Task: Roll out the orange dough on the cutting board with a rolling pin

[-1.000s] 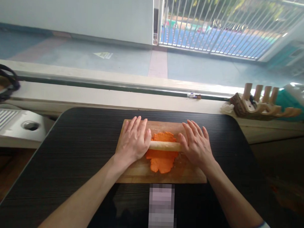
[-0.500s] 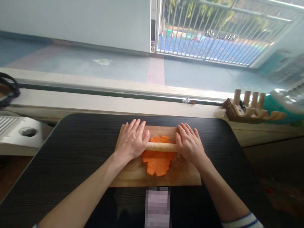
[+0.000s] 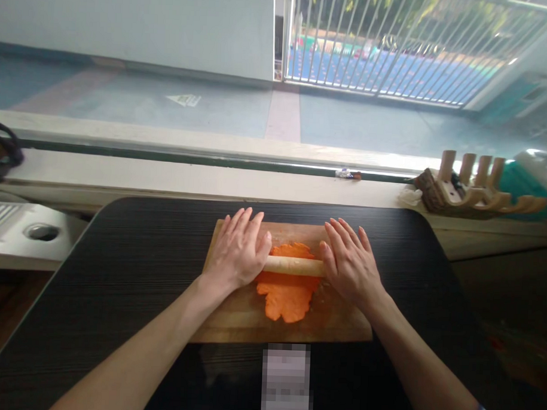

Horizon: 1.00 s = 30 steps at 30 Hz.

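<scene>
A pale wooden rolling pin [image 3: 294, 266] lies crosswise on a flat, ragged-edged sheet of orange dough-like material [image 3: 289, 298]. Beneath them is a wooden board [image 3: 233, 323]. My left hand [image 3: 241, 249] rests palm down over the pin's left end, fingers stretched forward. Over the right end lies my right hand [image 3: 352, 261], its fingers also straight and slightly spread. Both palms hide the ends of the pin. The middle of the pin shows between my thumbs, with the orange sheet visible on its far and near sides.
The board sits on a black table [image 3: 132, 266] against a window sill [image 3: 158, 176]. On the sill stand a wooden rack with upright pegs [image 3: 471, 188] and a teal-and-clear container [image 3: 532, 178]. A white slotted object [image 3: 34, 229] is at the left. A pixelated patch covers the near edge.
The view has shifted slightly. My right hand's fingers are a little more spread and its thumb is lifted more. The rolling pin stays at nearly the same place on the orange sheet.
</scene>
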Motion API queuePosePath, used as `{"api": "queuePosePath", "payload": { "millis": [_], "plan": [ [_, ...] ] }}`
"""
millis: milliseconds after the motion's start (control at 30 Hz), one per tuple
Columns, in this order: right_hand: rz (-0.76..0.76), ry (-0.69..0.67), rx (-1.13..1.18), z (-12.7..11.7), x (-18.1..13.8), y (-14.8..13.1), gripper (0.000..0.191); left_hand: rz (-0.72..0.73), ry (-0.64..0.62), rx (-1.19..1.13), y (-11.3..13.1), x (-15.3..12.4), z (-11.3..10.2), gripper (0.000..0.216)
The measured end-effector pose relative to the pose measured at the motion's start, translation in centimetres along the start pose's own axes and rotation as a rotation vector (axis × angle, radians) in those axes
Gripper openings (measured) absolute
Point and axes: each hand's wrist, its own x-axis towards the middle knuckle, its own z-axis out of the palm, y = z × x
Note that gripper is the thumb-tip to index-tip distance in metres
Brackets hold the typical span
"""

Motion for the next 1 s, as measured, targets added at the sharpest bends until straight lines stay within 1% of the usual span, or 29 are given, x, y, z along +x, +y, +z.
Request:
{"api": "queuePosePath", "payload": {
  "millis": [133, 300, 433, 533, 667, 867, 1000],
  "plan": [
    [0.035, -0.04, 0.012, -0.1, 0.9, 0.1, 0.047, -0.029, -0.036, -0.029, 0.0, 1.0, -0.2, 0.057],
    [0.058, -0.065, 0.023, -0.1, 1.8, 0.2, 0.046, -0.029, -0.034, -0.039, -0.1, 1.9, -0.2, 0.057],
    [0.097, -0.077, 0.034, 0.0, 2.5, 0.2, 0.045, -0.013, 0.005, -0.033, -0.1, 2.7, -0.1, 0.057],
    [0.094, -0.067, 0.045, 0.1, 2.4, 0.1, 0.043, 0.005, 0.04, -0.024, -0.1, 2.6, 0.0, 0.055],
    [0.066, -0.018, 0.044, 0.2, 1.0, -0.2, 0.041, 0.013, 0.079, -0.014, -0.2, 1.4, 0.3, 0.052],
    [0.007, 0.044, 0.065, 0.1, -1.8, -0.7, 0.038, 0.089, 0.215, 0.051, 0.1, -1.5, 0.0, 0.052],
    [-0.037, 0.032, 0.052, -0.4, -1.8, -0.8, 0.035, 0.11, 0.252, 0.028, 1.1, -4.0, -0.4, 0.053]
  ]
}}
